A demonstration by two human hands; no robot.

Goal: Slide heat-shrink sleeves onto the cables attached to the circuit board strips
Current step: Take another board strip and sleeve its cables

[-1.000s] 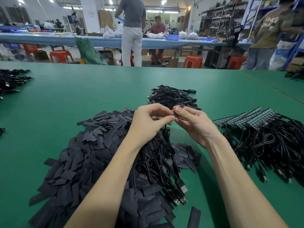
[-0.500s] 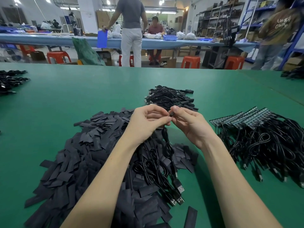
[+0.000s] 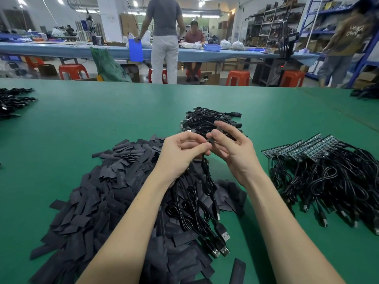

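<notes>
Green matting covers the wide work table, and the single head view looks down on both bare forearms meeting above it. The left hand curls its fingers and pinches a thin black cable near its upper end, so the rest hangs down into a loose bunch of black USB leads lying between the arms. The right hand pinches a small dark piece at the cable's tip with thumb and forefinger, its other fingers fanned out; whether that piece is a sleeve or the strip's end is too small to tell. Just below and to the left sprawls a heap of flat black heat-shrink sleeves, within easy reach. On the right, a row of dark circuit board strips with attached cables waits, probably undone stock. Beyond the hands lies another black cable pile, likely finished ones.
</notes>
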